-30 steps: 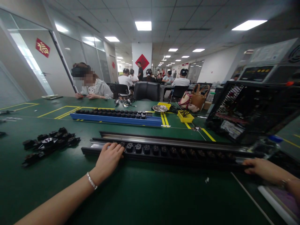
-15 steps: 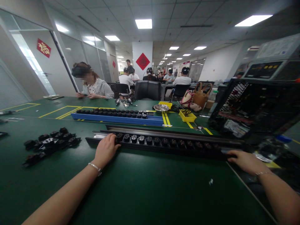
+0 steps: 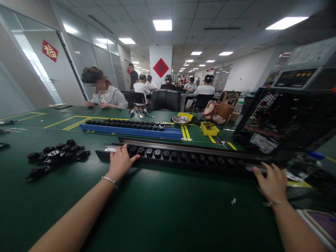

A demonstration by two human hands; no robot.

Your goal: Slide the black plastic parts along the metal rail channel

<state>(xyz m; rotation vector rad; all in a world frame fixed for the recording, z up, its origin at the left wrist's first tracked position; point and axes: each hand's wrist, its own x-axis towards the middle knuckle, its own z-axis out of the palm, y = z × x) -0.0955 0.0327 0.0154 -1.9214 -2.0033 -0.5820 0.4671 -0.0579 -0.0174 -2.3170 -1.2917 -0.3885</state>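
Note:
A long black rail (image 3: 183, 166) lies across the green table, with a row of round black sockets (image 3: 166, 155) set in it. My left hand (image 3: 121, 162) rests on the rail's left end beside the first socket, thumb spread to the right and fingertips over the far edge. At the right end my right hand (image 3: 273, 182) has its fingers apart, thumb and fingertips at the rail. Whether either hand grips it firmly is not clear. A pile of loose black sockets (image 3: 56, 155) lies to the left.
Behind the rail is a blue rail (image 3: 131, 131) with black sockets. Farther back are a metal bowl (image 3: 180, 119) and a yellow tray (image 3: 209, 129). An open computer case (image 3: 283, 122) stands at the right, a phone (image 3: 321, 220) near the lower right. A person (image 3: 102, 89) sits across the table.
My right hand has turned and spread its fingers at the rail's right end. My left hand's thumb and fingers have opened wider. The phone has come into view at the lower right.

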